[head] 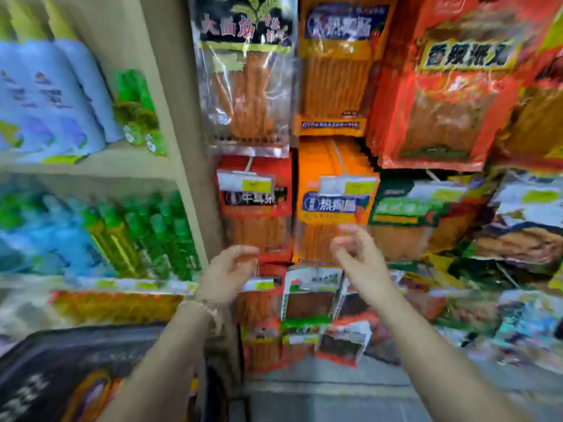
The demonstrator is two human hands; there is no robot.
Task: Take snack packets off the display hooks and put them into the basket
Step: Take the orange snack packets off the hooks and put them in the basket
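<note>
Presently, left hand: fingers curled, tips seemingly pinched on the lower edge of the red packet; blurred.
Right hand: fingers loosely parted, nothing gripped, raised before the orange packet.
Packets: hung on hooks.
Basket: lower left.
</note>
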